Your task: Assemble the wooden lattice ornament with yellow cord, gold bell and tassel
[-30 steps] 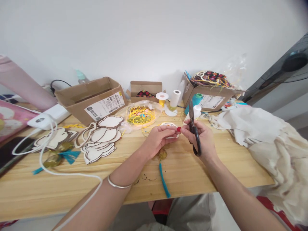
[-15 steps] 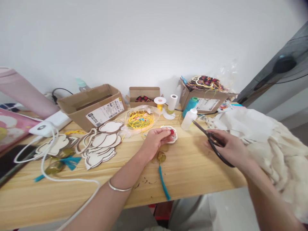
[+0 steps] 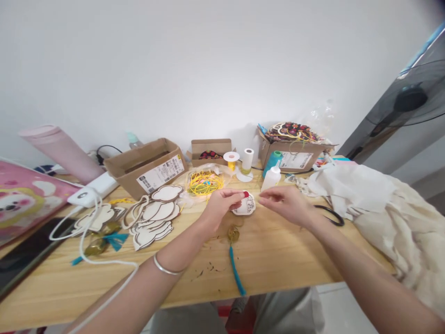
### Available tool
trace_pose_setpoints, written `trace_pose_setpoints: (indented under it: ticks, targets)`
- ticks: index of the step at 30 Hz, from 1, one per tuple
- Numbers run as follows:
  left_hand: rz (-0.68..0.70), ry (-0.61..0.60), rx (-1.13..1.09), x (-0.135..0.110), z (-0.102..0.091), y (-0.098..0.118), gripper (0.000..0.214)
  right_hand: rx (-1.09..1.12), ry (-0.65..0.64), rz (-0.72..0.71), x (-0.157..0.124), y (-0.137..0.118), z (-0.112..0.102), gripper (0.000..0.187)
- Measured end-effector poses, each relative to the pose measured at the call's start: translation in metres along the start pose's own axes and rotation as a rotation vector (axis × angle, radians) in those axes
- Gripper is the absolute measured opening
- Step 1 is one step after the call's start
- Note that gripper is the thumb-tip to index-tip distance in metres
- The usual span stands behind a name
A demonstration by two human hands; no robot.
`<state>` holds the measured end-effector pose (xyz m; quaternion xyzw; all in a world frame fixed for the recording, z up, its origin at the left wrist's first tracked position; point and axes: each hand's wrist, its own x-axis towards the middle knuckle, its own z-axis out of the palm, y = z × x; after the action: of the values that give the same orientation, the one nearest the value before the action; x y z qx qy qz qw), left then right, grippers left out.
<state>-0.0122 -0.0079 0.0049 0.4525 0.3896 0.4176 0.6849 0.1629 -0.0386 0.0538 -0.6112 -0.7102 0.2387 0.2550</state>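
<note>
My left hand (image 3: pixel 221 204) pinches a small red bead (image 3: pixel 245 194) on the top of a pale wooden cut-out ornament (image 3: pixel 245 206), held just above the wooden table (image 3: pixel 278 260). A gold bell (image 3: pixel 233 233) and a teal tassel (image 3: pixel 236 271) hang below it onto the table. My right hand (image 3: pixel 287 204) hovers just right of the ornament, empty, fingers loosely curled toward the bead. The black scissors (image 3: pixel 332 215) lie on the table behind my right wrist, beside the white cloth.
A stack of wooden cut-outs (image 3: pixel 153 215) lies at left with a white cable (image 3: pixel 93 260). Cardboard boxes (image 3: pixel 148 167), yellow cord in a bag (image 3: pixel 203 182), thread spools (image 3: pixel 231 160), a white bottle (image 3: pixel 271 177) stand behind. Crumpled cloth (image 3: pixel 382 204) fills the right.
My right hand has set the scissors down by the cloth and come back, empty, next to the ornament. My left hand has kept hold of the bead and ornament.
</note>
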Motion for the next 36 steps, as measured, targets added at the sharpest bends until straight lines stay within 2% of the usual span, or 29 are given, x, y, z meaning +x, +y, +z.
trace_pose_setpoints:
  ticks: [5, 9, 15, 21, 26, 33, 36]
  targets:
    - [-0.056, 0.025, -0.192, 0.002, -0.001, -0.003, 0.015, 0.405, 0.029, -0.048, 0.032, 0.007, 0.047, 0.023]
    - [-0.094, 0.045, -0.198, 0.0, -0.001, -0.004, 0.014, 0.612, -0.009, -0.042, 0.038, 0.017, 0.057, 0.021]
    - [-0.044, -0.016, 0.053, 0.002, -0.013, 0.004, 0.021, 0.558, -0.047, 0.011, 0.038, 0.02, 0.055, 0.02]
    - [-0.026, -0.014, 0.18, 0.01, -0.022, -0.006, 0.023, 0.429, -0.066, -0.017, 0.037, 0.02, 0.06, 0.019]
    - [-0.033, 0.002, 0.093, 0.007, -0.019, -0.013, 0.02, 0.405, -0.031, -0.019, 0.037, 0.022, 0.061, 0.019]
    - [-0.042, -0.057, -0.062, 0.0, -0.021, -0.014, 0.018, 0.605, 0.042, -0.045, 0.032, 0.022, 0.063, 0.022]
    - [-0.05, -0.086, -0.09, -0.002, -0.021, -0.012, 0.018, 0.645, -0.002, -0.103, 0.031, 0.018, 0.064, 0.023]
